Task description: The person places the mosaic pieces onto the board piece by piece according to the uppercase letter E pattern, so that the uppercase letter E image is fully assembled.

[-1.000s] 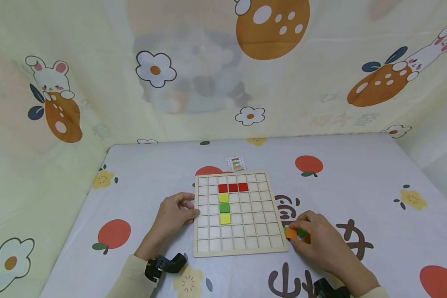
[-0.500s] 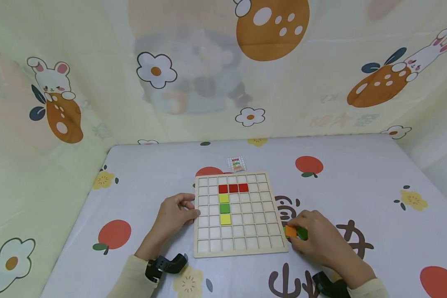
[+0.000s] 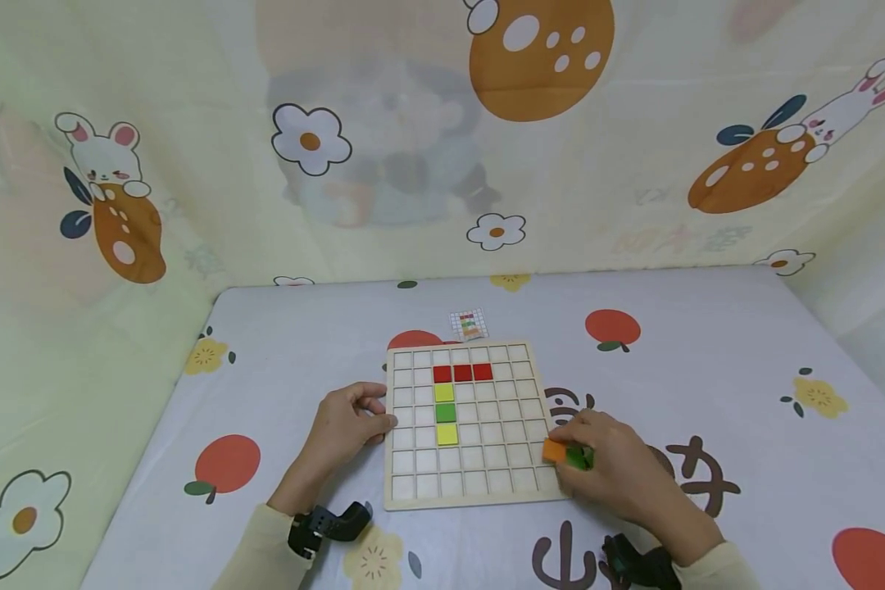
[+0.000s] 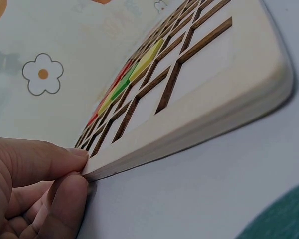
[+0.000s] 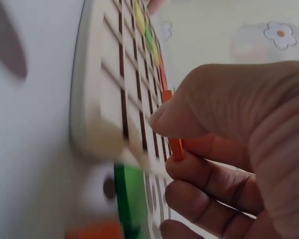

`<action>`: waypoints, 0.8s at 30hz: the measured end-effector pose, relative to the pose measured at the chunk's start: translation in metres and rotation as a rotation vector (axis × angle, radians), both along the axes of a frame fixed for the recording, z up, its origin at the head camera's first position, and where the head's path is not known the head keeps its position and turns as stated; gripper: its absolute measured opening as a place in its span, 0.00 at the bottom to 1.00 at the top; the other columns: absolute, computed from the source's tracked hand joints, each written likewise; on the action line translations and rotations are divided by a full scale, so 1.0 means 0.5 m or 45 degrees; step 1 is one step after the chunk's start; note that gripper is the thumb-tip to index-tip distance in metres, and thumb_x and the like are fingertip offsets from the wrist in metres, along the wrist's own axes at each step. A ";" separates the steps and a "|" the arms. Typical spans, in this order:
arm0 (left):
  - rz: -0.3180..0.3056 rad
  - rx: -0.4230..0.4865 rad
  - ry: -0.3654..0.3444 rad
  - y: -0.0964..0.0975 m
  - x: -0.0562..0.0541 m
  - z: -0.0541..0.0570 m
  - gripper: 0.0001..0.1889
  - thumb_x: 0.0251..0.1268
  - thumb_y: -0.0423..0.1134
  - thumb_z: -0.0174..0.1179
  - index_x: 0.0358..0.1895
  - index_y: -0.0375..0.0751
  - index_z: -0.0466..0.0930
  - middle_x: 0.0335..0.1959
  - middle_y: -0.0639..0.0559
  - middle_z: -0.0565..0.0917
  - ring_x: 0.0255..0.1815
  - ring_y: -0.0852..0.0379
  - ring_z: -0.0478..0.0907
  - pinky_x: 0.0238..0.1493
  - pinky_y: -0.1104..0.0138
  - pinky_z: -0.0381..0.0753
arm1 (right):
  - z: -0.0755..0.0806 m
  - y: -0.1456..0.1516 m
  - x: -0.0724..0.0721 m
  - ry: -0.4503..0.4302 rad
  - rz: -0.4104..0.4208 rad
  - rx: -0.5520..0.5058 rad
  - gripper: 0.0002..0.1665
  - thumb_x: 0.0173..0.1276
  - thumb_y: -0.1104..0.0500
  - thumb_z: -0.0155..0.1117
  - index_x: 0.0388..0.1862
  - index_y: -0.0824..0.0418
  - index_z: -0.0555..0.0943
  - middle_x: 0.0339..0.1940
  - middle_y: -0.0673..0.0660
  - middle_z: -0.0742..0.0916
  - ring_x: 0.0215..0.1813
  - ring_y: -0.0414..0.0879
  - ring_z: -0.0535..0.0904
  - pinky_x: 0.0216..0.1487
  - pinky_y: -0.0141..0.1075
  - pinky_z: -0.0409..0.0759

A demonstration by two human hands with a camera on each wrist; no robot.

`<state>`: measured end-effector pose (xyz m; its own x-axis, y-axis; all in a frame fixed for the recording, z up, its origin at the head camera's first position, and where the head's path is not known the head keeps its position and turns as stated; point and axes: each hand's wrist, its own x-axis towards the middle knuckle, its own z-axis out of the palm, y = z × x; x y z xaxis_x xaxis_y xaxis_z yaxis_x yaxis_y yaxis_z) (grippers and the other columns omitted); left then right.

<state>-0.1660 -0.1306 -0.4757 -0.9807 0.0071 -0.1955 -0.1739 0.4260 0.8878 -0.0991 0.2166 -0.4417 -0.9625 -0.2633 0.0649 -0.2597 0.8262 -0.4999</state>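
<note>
A square wooden grid board [image 3: 487, 457] lies on the table, with red tiles [image 3: 462, 373] in a row and yellow tiles [image 3: 447, 433] and a green tile [image 3: 446, 412] in a column below. At its left edge my left hand [image 3: 347, 428] grips the rim; thumb and finger meet at the corner of the edge in the left wrist view. Between thumb and fingers, my right hand [image 3: 619, 467] pinches an orange tile [image 3: 554, 451] over the board's right edge. Loose green tiles [image 5: 132, 196] lie beside that edge, partly hidden by the hand in the head view.
A small pattern card [image 3: 468, 324] lies behind the board, showing coloured squares on a grid. At the bottom of the right wrist view, another orange piece [image 5: 94, 231] sits beside the green tiles. A printed cloth covers the table [image 3: 708, 352], and a patterned curtain [image 3: 383, 254] hangs behind.
My right hand has lifted the orange tile from the loose tiles and moved left with it, over the board's right edge. The left hand has stayed in place.
</note>
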 end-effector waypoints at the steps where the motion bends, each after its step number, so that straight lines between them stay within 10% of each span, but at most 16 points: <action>1: 0.001 -0.001 -0.001 0.000 0.000 0.000 0.22 0.58 0.27 0.73 0.58 0.35 0.84 0.34 0.48 0.82 0.24 0.57 0.78 0.29 0.70 0.85 | 0.002 -0.008 -0.001 -0.011 0.006 -0.019 0.18 0.55 0.61 0.77 0.47 0.55 0.91 0.42 0.49 0.85 0.41 0.43 0.76 0.40 0.35 0.79; 24: -0.011 0.011 0.028 -0.004 -0.002 -0.007 0.23 0.57 0.26 0.74 0.58 0.34 0.84 0.34 0.48 0.82 0.24 0.57 0.78 0.28 0.71 0.85 | -0.009 -0.167 -0.029 -0.110 0.166 -0.112 0.17 0.58 0.62 0.77 0.48 0.58 0.91 0.38 0.43 0.84 0.38 0.40 0.74 0.37 0.31 0.75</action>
<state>-0.1669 -0.1327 -0.4794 -0.9846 0.0171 -0.1738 -0.1508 0.4195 0.8952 -0.1138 0.1329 -0.4462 -0.9235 -0.3834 0.0117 -0.3150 0.7405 -0.5937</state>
